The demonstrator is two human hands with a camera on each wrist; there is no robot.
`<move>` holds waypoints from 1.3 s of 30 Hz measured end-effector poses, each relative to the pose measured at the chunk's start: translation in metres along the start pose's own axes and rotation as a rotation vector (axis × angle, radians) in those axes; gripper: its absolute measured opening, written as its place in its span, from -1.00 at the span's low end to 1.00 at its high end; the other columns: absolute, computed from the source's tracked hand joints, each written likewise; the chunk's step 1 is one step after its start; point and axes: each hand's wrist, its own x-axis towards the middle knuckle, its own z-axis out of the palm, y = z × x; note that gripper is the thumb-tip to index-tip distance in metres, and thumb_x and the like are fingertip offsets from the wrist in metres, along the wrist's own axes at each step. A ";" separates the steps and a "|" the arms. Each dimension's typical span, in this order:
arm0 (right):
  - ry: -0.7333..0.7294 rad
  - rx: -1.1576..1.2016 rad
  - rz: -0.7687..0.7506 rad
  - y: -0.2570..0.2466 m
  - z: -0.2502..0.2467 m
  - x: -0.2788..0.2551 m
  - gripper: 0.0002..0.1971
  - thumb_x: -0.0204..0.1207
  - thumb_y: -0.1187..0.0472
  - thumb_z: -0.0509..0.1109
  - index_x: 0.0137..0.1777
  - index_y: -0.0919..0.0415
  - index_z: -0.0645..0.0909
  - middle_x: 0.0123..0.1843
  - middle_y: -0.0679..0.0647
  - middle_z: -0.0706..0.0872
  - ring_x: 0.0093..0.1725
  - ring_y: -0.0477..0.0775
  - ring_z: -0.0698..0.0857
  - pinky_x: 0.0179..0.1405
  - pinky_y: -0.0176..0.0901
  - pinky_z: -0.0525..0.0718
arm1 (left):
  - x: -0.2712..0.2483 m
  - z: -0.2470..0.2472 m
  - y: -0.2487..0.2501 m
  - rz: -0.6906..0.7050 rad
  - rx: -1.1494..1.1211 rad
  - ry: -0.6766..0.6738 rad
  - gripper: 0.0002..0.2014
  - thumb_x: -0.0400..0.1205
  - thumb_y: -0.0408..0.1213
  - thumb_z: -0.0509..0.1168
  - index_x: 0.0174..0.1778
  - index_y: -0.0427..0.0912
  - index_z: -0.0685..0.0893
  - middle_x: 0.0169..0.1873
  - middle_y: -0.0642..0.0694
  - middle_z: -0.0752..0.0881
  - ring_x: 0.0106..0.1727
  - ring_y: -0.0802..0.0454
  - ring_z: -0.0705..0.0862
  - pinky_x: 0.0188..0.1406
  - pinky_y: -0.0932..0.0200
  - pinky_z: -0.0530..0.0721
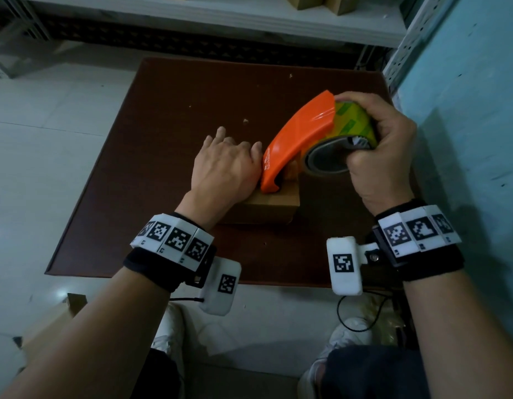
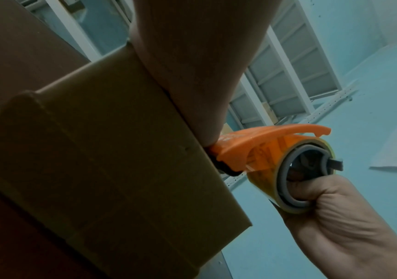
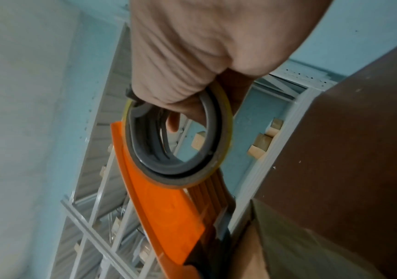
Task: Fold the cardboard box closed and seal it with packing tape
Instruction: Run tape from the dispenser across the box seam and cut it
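Observation:
A small brown cardboard box sits with its flaps down on a dark brown mat. My left hand lies flat on the box top with straight fingers, covering most of it; its palm presses on the box. My right hand grips the yellowish tape roll of an orange tape dispenser. The dispenser's lower end touches the box top near the front edge, beside my left hand. In the right wrist view, my fingers reach through the roll's grey core above the orange dispenser.
White metal shelving with cardboard boxes runs along the back. A teal wall stands close on the right. Another cardboard box lies on the white tiled floor at the lower left. Small crumbs dot the mat.

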 end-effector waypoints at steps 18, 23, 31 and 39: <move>-0.023 0.048 0.066 0.010 -0.028 -0.005 -0.39 0.29 0.65 0.53 0.33 0.28 0.60 0.12 0.07 0.75 0.11 -0.11 0.80 0.04 -0.26 0.78 | -0.002 -0.001 0.001 -0.007 0.016 -0.017 -0.41 0.87 0.03 -0.17 0.40 -0.16 0.71 0.52 -0.33 0.61 0.78 -0.22 0.24 0.76 -0.20 0.11; -0.027 0.039 0.074 0.013 -0.032 -0.005 -0.41 0.28 0.63 0.54 0.31 0.27 0.62 0.13 0.07 0.77 0.14 -0.02 0.81 0.08 -0.15 0.80 | -0.003 -0.003 0.000 -0.012 -0.009 -0.028 -0.40 0.87 0.04 -0.19 0.36 -0.16 0.72 0.54 -0.33 0.60 0.79 -0.20 0.21 0.78 -0.18 0.09; 0.085 -0.039 0.045 0.017 -0.055 -0.003 -0.44 0.26 0.68 0.47 0.28 0.35 0.66 0.12 0.14 0.76 0.06 -0.07 0.80 0.02 -0.17 0.80 | -0.005 -0.004 0.000 -0.012 -0.016 -0.019 -0.40 0.88 0.06 -0.18 0.43 -0.16 0.69 0.55 -0.30 0.59 0.79 -0.18 0.21 0.77 -0.13 0.08; 0.044 -0.184 -0.066 0.021 -0.053 -0.002 -0.44 0.26 0.64 0.38 0.32 0.43 0.69 0.21 0.19 0.77 0.15 0.04 0.79 0.06 -0.24 0.78 | -0.008 -0.005 0.004 -0.019 0.017 0.002 -0.41 0.88 0.05 -0.14 0.31 -0.19 0.75 0.49 -0.35 0.64 0.76 -0.23 0.28 0.72 -0.12 0.21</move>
